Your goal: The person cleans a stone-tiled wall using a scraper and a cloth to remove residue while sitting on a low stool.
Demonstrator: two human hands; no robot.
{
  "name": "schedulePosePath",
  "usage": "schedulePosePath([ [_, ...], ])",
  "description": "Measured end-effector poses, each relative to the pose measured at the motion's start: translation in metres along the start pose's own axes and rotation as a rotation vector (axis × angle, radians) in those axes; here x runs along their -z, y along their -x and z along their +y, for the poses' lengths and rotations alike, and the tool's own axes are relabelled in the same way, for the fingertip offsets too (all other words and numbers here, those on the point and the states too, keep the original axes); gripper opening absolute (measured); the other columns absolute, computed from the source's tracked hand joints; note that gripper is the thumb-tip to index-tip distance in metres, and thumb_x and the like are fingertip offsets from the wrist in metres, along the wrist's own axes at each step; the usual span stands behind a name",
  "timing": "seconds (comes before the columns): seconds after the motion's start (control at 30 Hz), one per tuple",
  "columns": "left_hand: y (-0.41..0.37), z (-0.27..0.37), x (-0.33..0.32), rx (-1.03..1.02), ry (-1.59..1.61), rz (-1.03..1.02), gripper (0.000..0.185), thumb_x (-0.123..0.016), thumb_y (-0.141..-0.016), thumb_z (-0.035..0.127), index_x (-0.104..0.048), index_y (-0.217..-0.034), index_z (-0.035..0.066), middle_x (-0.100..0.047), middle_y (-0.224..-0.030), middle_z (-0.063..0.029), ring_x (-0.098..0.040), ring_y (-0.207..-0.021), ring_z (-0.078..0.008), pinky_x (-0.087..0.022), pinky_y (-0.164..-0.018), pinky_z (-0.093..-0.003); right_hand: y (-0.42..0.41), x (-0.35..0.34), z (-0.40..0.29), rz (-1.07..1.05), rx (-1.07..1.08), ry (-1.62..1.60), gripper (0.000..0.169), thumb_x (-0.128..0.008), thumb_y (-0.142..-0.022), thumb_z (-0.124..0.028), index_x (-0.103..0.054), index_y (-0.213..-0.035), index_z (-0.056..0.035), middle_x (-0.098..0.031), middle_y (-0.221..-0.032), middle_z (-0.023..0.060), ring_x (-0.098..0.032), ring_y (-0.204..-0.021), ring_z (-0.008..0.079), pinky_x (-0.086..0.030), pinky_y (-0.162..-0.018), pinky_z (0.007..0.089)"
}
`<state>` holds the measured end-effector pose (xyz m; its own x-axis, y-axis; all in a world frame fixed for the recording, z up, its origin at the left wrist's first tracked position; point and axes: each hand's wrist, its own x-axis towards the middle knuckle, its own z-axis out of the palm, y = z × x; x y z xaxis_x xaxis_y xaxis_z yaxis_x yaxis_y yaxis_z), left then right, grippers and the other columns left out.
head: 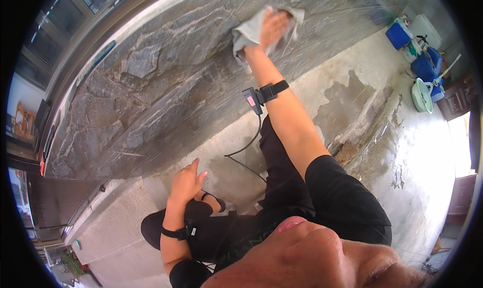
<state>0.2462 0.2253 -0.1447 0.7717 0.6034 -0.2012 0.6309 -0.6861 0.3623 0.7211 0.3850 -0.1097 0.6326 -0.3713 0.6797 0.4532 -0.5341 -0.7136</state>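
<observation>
My right hand [274,27] presses a light grey cloth [247,33] flat against the upper part of a grey stone-tiled wall [169,73]. The cloth spreads out around the fingers, and its lower corner hangs beside my wrist. The fingers are slightly blurred. Nothing is in my left hand [187,181], which is held over my bent knee near the foot of the wall with its thumb and fingers apart. A black strap with a small device [253,100] and a cable is on my right forearm; another strap [175,233] circles the left.
Wet patches [341,99] mark the concrete floor to the right, beside a rough broken strip [351,148]. Further right stand a pale green basin [422,95], blue containers [399,35] and a white-handled brush. A window ledge runs along the wall's top left.
</observation>
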Motion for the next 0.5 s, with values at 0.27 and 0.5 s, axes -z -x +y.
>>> schedulePosePath([
  [0.27, 0.014, 0.0, 0.017, -0.008, -0.014, -0.044, 0.061, -0.064, -0.094, 0.036, -0.049, -0.139, -0.001, -0.068, -0.101, -0.0241, -0.066, -0.095, -0.0417, -0.052, -0.081, -0.0476, -0.053, 0.069, 0.004, -0.201, 0.211, -0.449, 0.07, -0.039, -0.102, -0.042, -0.025, -0.154, 0.0028, -0.02, -0.164, 0.0193, -0.02, -0.15, 0.0393, -0.015, -0.121, 0.0532],
  [0.5, 0.033, -0.017, 0.015, 0.073, -0.064, -0.127, 0.065, -0.062, -0.094, 0.041, -0.046, -0.142, -0.001, -0.067, -0.111, -0.0255, -0.065, -0.1, -0.0419, -0.052, -0.085, -0.0476, -0.014, -0.002, 0.073, -0.259, -0.132, 0.116, 0.056, -0.043, -0.103, -0.032, -0.036, -0.148, 0.0024, -0.036, -0.152, 0.0283, -0.038, -0.141, 0.0396, -0.03, -0.119, 0.0433],
])
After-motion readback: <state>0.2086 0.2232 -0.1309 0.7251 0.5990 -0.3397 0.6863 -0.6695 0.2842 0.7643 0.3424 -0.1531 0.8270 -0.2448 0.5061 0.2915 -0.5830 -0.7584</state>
